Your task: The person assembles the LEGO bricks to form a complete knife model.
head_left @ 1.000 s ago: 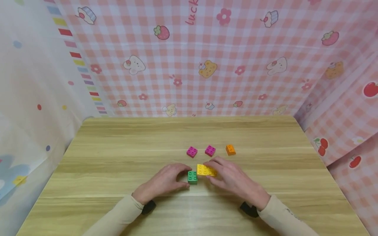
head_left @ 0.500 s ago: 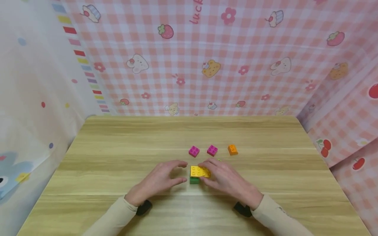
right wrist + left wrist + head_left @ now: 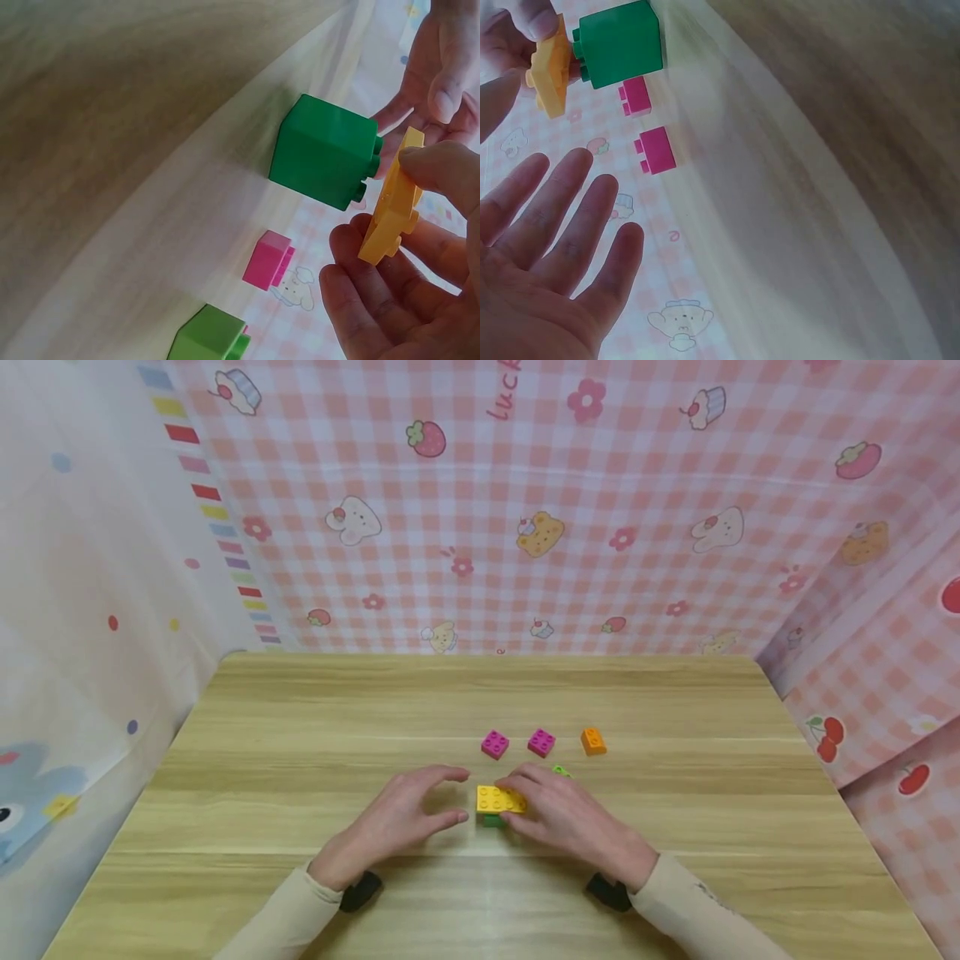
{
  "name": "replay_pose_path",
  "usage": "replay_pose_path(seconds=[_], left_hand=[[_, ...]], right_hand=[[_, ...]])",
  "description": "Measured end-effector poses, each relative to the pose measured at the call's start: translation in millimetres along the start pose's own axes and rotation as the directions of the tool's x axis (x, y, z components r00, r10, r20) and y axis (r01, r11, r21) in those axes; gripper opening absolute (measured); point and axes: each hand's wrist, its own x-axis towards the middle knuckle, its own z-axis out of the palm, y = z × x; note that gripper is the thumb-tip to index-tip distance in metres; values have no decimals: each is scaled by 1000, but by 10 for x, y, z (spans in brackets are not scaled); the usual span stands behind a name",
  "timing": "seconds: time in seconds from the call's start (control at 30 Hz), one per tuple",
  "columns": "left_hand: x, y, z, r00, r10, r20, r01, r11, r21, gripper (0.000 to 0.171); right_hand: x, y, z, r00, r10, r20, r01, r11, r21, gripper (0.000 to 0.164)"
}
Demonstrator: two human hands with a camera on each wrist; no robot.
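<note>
My right hand (image 3: 566, 817) pinches a flat yellow toy brick (image 3: 492, 799) with two rows of studs between thumb and fingers. Under that brick stands a dark green block (image 3: 492, 821), mostly covered in the head view. Both wrist views show a gap between the yellow brick (image 3: 391, 199) and the studs on top of the green block (image 3: 324, 152), with the yellow one slightly tilted. To the left of them is my left hand (image 3: 397, 814), holding nothing, its fingers spread and relaxed in the left wrist view.
Behind the hands lie two magenta bricks, one on the left (image 3: 495, 744) and one on the right (image 3: 542, 742), with an orange brick (image 3: 593, 742) farther right. A lime green brick (image 3: 562, 771) is partly hidden behind my right hand. Patterned cloth (image 3: 480, 568) hangs along the table's back edge.
My right hand has carried the yellow brick left, from beside the green block to over it. My left hand has drawn back leftward from the block. The lime green brick has come into view.
</note>
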Motion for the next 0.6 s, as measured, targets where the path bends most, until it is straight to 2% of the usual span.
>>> replay_pose_path(seconds=[0.33,0.6], left_hand=[[-28,-12,4,1000,12,-9,-12,1000,16,52],[-12,-12,35,1000,7,10,-7,1000,17,53]], right_hand=[[27,16,55,1000,-30,-1,30,1000,-7,42],[42,19,70,999,-42,-7,42,999,-8,42]])
